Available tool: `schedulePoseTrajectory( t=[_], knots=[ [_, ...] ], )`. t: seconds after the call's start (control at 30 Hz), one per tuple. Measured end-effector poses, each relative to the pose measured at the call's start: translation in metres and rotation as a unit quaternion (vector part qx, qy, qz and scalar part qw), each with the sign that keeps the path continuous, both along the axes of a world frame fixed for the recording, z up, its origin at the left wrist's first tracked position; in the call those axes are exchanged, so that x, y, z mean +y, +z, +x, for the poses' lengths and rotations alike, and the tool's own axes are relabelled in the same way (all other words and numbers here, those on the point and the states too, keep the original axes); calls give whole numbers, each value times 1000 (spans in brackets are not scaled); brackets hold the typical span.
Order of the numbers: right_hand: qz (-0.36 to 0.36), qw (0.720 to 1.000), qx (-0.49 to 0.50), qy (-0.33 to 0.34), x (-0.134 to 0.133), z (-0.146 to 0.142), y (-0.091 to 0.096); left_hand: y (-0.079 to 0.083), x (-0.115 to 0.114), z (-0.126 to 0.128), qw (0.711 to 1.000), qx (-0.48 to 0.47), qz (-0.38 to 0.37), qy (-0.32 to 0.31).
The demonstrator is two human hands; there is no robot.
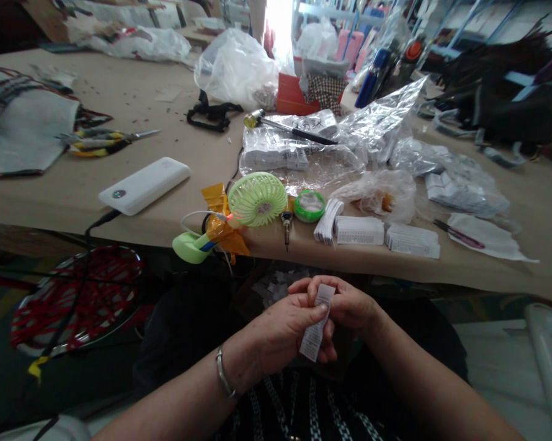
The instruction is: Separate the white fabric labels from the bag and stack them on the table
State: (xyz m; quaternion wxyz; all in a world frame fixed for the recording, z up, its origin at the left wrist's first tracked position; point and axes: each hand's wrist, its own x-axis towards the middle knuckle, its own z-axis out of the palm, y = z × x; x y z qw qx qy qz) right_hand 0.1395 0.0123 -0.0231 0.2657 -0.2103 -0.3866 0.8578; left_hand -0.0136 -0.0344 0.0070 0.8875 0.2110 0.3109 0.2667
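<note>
Over my lap, both hands meet at a narrow white printed label (pixel 313 340). My left hand (pixel 285 327), with a metal bracelet at the wrist, pinches it under the thumb. Curled round the label's upper end, my right hand (pixel 353 306) has its fingers closed on it too. Some fingers overlap behind the label, so what lies there is hidden. Just beyond, along the table's front edge, sit a fanned bundle of labels (pixel 328 220), a label stack (pixel 359 231) and another label stack (pixel 412 241).
A green fan (pixel 257 199) is taped at the table edge beside a soldering iron (pixel 287 229) and a green tin (pixel 309 206). A power bank (pixel 147 184) and pliers (pixel 98 142) lie left. Tweezers (pixel 462 234) rest on paper at right. Plastic bags (pixel 298 150) lie behind.
</note>
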Motion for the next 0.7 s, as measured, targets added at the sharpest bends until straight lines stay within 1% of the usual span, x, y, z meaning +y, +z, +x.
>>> schedulePoseTrajectory(
  t=[0.07, 0.1, 0.13, 0.17, 0.2, 0.23, 0.3, 0.33, 0.37, 0.4, 0.43, 0.47, 0.5, 0.57, 0.6, 0.63, 0.7],
  knots=[
    [20, 999, -23, -19, -3, -1, 3, -1, 1, -1, 1000, 3, 2, 8],
    [45, 997, -52, -37, -4, -1, 6, -2, 2, -2, 1000, 5, 4, 16],
    [86, 990, -92, -61, -5, 0, 9, -2, 2, -3, 1000, 8, 5, 25],
    [145, 975, -140, -90, -7, 0, 13, -2, 3, -4, 999, 10, 9, 35],
    [220, 949, -193, -121, -8, 1, 17, -2, 3, -5, 999, 12, 13, 43],
    [303, 910, -242, -147, -9, 2, 20, -2, 4, -6, 999, 14, 18, 48],
    [449, 816, -315, -181, -10, 4, 25, -2, 5, -8, 998, 21, 24, 50],
    [501, 775, -339, -185, -10, 4, 27, -2, 5, -9, 998, 26, 25, 52],
    [536, 744, -356, -182, -9, 4, 28, -2, 5, -9, 998, 33, 25, 55],
    [559, 721, -369, -175, -9, 3, 28, -2, 5, -9, 997, 40, 23, 60],
    [575, 706, -378, -169, -9, 2, 28, -2, 5, -10, 997, 46, 21, 64],
    [584, 696, -384, -163, -9, 1, 27, -2, 5, -10, 996, 51, 18, 67],
    [588, 692, -387, -160, -9, 0, 26, -2, 5, -10, 996, 53, 15, 68],
    [579, 700, -383, -166, -10, -2, 25, -2, 5, -11, 996, 54, 14, 70],
    [564, 713, -379, -174, -11, -3, 25, -2, 5, -12, 996, 53, 17, 71],
    [537, 733, -374, -184, -12, -5, 25, -1, 5, -13, 996, 54, 20, 73],
    [445, 794, -358, -209, -13, -8, 25, 0, 6, -14, 995, 57, 27, 83]
  ],
)
